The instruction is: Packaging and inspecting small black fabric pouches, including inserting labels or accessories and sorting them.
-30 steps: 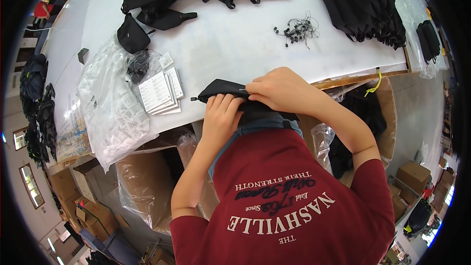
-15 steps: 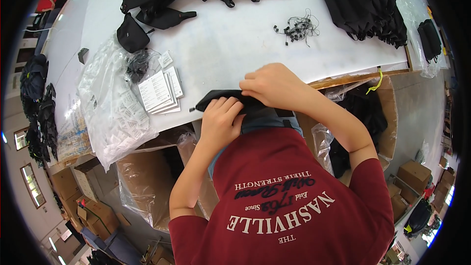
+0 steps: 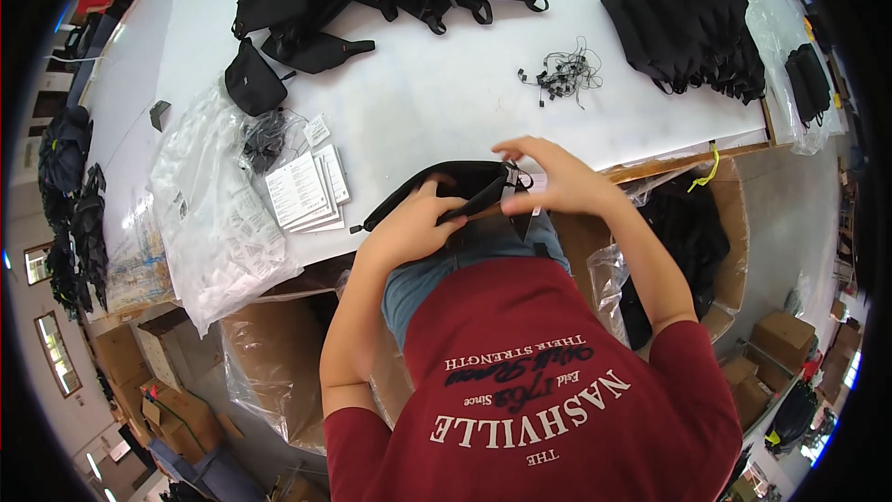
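Observation:
A black zippered pouch (image 3: 472, 177) is at the table's near edge, in front of my body, with its mouth spread apart. My left hand (image 3: 423, 218) grips its near side, the fingers reaching into the opening and the thumb outside. At the pouch's right end, my right hand (image 3: 557, 178) is held with thumb and fingers apart. A small pale tag (image 3: 509, 184) and a thin dark cord show at that end, between the right fingers and the pouch. Whether the right hand touches them I cannot tell.
White printed cards (image 3: 302, 193) lie left of the pouch, beside a clear plastic bag (image 3: 218, 232). Black pouches (image 3: 321, 0) pile up at the far left, more black bags (image 3: 683, 28) at the far right. Tangled black cords (image 3: 567, 74) lie between. Cardboard boxes (image 3: 279, 344) stand below the table edge.
The pouch's mouth has opened wider. My left fingers have moved into it, while my right hand has shifted right and its fingers have spread. The tag and cord have come into view.

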Demonstrator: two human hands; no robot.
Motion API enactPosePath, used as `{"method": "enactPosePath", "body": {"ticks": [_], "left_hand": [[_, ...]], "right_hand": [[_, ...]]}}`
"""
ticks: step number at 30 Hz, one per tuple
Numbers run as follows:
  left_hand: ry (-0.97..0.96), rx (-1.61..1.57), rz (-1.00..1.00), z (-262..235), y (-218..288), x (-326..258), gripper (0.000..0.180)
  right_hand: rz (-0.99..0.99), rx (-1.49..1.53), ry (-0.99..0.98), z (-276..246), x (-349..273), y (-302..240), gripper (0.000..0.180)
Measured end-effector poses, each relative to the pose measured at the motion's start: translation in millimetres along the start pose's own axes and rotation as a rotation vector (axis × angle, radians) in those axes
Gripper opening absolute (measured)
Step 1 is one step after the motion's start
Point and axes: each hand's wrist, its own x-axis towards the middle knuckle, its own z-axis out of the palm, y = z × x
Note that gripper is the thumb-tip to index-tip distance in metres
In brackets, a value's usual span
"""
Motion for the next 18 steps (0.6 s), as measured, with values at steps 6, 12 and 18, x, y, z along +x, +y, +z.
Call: {"method": "enactPosePath", "body": {"ticks": [6,12,18], "left_hand": [[0.037,-0.028,0.027,-8,6,2,0.026],[0.222,0.029,0.042,-17,1,0,0.028],[0.364,0.258,-0.128,-9,12,-5,0.026]], "right_hand": [[0.337,-0.094,0.254,26,-64,5,0.035],[0.476,0.877,0.534,-4,-85,10,0.015],[0.423,0.508,0.344,-43,-84,6,0.020]]}}
